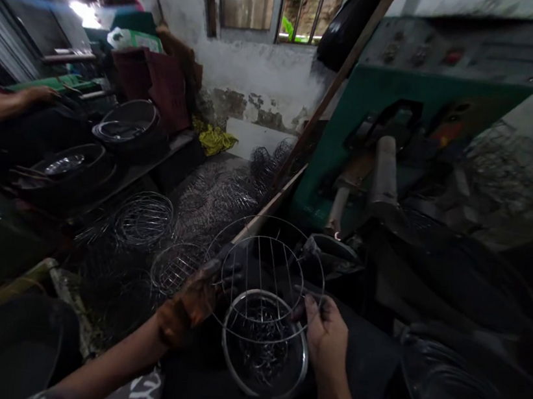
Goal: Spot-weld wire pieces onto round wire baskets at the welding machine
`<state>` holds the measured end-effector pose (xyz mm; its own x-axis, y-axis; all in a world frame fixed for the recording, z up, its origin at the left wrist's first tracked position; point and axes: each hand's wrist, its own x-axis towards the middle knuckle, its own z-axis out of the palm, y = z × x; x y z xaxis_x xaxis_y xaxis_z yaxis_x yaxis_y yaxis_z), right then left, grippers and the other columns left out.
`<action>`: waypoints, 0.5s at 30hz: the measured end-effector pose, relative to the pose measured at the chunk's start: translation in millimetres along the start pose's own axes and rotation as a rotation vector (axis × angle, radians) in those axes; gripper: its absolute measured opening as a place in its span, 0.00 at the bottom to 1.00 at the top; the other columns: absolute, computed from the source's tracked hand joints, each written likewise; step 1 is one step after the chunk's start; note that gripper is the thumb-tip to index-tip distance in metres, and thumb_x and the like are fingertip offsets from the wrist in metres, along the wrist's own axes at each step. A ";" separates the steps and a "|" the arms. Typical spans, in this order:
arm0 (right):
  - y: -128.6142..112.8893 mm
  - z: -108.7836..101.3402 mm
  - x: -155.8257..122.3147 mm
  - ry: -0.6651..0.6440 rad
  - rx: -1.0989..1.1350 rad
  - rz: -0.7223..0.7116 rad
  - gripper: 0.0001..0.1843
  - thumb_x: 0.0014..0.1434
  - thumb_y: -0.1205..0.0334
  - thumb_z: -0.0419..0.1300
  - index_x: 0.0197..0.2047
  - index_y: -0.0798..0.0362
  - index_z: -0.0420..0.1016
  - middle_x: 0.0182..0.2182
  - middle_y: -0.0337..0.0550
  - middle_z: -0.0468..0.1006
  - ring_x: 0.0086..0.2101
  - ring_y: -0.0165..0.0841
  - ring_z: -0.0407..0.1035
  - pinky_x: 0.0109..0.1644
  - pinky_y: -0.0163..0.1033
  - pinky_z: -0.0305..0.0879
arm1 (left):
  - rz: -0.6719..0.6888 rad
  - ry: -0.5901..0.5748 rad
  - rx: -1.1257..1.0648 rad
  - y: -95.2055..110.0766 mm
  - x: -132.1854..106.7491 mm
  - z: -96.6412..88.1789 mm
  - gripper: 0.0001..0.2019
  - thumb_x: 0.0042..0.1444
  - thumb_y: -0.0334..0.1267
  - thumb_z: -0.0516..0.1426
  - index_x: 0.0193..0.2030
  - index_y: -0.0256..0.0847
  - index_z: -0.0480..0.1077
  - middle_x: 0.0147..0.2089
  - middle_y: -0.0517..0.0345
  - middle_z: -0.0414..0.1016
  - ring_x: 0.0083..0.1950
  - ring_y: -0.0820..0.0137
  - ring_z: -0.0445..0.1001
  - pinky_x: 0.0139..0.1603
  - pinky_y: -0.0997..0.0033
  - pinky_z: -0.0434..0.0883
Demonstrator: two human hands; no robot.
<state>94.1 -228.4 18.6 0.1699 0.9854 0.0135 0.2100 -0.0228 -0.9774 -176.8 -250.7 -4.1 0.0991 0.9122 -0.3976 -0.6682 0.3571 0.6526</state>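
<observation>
A round wire grate (260,270), with an inner ring, an outer ring and thin parallel bars, is held in front of me. My left hand (197,295), in a dark glove with a brownish cuff, grips its left side; the fingertips blend into the dark background. At the right rim, my bare right hand (325,331) pinches the wire between thumb and fingers. Below the grate, close to my lap, sits a round metal-rimmed bowl (226,345) containing many small bent metal pieces (266,353).
A green machine (320,161) with thick metal arms (386,163) stands ahead right. Wire grates (143,219) lie in piles on the left floor. Beyond them are dark basins (133,116) and another person's arm (8,105). A wooden bar (332,93) leans beside the machine.
</observation>
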 end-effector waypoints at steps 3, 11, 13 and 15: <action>2.7 -23.4 16.7 -0.199 0.035 0.060 0.23 0.49 0.40 0.70 0.36 0.51 0.79 0.29 0.47 0.82 0.31 0.41 0.76 0.35 0.43 0.75 | 0.002 0.006 -0.071 0.8 10.2 5.5 0.22 0.64 0.44 0.61 0.63 0.43 0.71 0.59 0.46 0.78 0.59 0.56 0.78 0.61 0.55 0.76; 5.4 -35.6 60.9 -0.142 -0.003 0.119 0.30 0.47 0.34 0.68 0.39 0.53 0.81 0.29 0.48 0.83 0.29 0.41 0.77 0.30 0.43 0.75 | -0.141 -0.076 -0.043 10.6 7.4 22.1 0.31 0.61 0.49 0.62 0.70 0.46 0.65 0.56 0.43 0.79 0.57 0.51 0.79 0.56 0.51 0.78; 10.3 -28.0 66.6 -0.102 0.010 0.131 0.30 0.47 0.32 0.67 0.33 0.53 0.80 0.26 0.48 0.82 0.26 0.40 0.76 0.30 0.43 0.75 | -0.163 -0.107 -0.042 13.4 10.6 26.5 0.33 0.60 0.51 0.63 0.71 0.48 0.64 0.57 0.43 0.78 0.58 0.50 0.79 0.57 0.49 0.77; 14.5 -22.3 73.1 -0.048 0.055 0.182 0.29 0.44 0.32 0.68 0.30 0.53 0.77 0.24 0.48 0.81 0.22 0.38 0.73 0.28 0.42 0.73 | -0.153 -0.125 -0.043 17.1 18.5 31.8 0.34 0.60 0.51 0.63 0.72 0.49 0.63 0.58 0.44 0.77 0.59 0.50 0.78 0.57 0.49 0.76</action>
<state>131.1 -160.5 10.1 0.1542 0.9727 -0.1734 0.1266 -0.1935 -0.9729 -162.9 -221.3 20.2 0.2910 0.8666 -0.4055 -0.6690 0.4873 0.5613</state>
